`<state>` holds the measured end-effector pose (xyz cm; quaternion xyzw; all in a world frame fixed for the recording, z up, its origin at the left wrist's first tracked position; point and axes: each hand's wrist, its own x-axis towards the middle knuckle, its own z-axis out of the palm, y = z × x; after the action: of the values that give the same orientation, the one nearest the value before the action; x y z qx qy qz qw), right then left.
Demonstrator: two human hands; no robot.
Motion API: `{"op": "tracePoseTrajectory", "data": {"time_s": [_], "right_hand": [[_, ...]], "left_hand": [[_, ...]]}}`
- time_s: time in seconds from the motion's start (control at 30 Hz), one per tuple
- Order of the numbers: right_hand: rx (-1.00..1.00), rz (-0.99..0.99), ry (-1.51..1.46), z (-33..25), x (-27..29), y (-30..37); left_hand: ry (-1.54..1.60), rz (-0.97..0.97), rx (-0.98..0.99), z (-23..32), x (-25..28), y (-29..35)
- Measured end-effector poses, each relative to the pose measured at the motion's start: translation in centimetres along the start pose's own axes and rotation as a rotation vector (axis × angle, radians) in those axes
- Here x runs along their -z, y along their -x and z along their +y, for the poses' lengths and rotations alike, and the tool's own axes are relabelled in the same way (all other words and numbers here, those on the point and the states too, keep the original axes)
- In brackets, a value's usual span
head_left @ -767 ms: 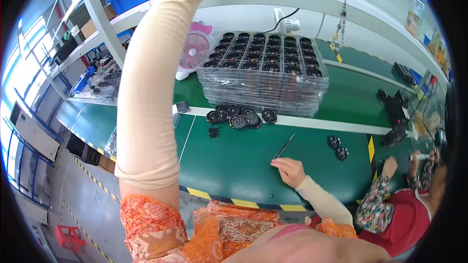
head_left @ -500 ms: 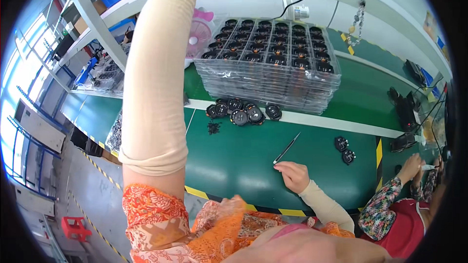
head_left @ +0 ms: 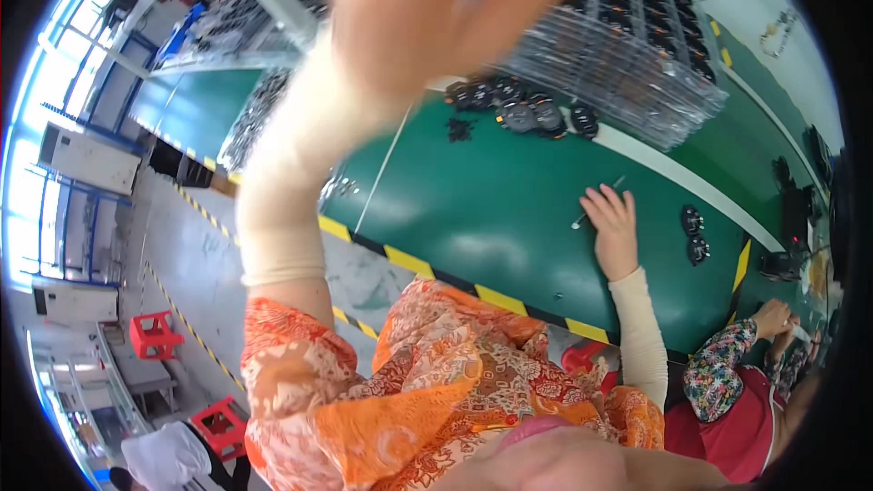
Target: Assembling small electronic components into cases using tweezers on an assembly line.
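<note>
My left hand is raised large and blurred across the top of the view, its fingertips partly cut off by the upper edge. A cream sleeve covers that forearm. What the hand holds, if anything, cannot be made out. My right hand lies flat on the green bench with fingers spread, over a pair of tweezers whose middle is hidden. Beyond it, round black parts sit in a cluster beside a small heap of black bits. Two black parts with metal studs lie to the right.
A stack of clear plastic trays filled with black parts stands at the back. Small shiny pieces lie near the bench's left edge. At right, a co-worker's hands work close by. Red stools stand on the floor at left.
My view has swung, shifting the bench contents right and upward. My left hand, out of frame before, has come down into view. My right hand has moved forward over the tweezers with its fingers spread.
</note>
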<state>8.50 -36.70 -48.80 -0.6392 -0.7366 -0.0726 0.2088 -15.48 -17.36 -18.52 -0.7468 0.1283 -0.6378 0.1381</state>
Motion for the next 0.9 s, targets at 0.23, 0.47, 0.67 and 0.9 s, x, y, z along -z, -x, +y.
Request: {"op": "tracePoseTrajectory", "data": {"time_s": [0.23, 0.47, 0.67, 0.9], "right_hand": [[0.055, 0.052, 0.031, 0.1, 0.0, -0.2], [0.035, 0.128, -0.165, -8.3, -2.8, -6.4], [0.203, 0.096, -0.312, -15.3, -5.4, -10.8], [0.415, 0.033, -0.534, -21.9, -9.8, -20.8]], "left_hand": [[-0.655, -0.516, 0.516, 13.3, 18.0, 20.0], [-0.552, -0.655, 1.107, 16.7, 19.5, 27.3], [-0.650, -0.941, 1.012, 14.6, 17.1, 29.5], [-0.419, -0.683, 1.048, 15.4, 15.1, 30.3]]}}
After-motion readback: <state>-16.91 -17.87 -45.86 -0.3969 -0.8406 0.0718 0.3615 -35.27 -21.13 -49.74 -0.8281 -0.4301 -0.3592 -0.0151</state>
